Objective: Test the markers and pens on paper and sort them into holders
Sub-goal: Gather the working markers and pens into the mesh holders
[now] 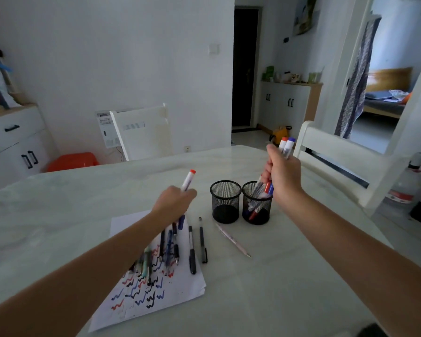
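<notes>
A white wooden chair stands at the far edge of the pale marbled surface, a second white slatted chair at its right edge. An orange plastic stool sits near a white cabinet with black handles.

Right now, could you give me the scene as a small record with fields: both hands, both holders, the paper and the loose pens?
left hand: grips a red-capped marker above the paper
right hand: grips a bundle of markers over the right holder
left holder: looks empty
right holder: contains sorted markers
paper: red, blue and black scribbles; a row of pens lies on it
table: one pale pen lies near the holders
</notes>
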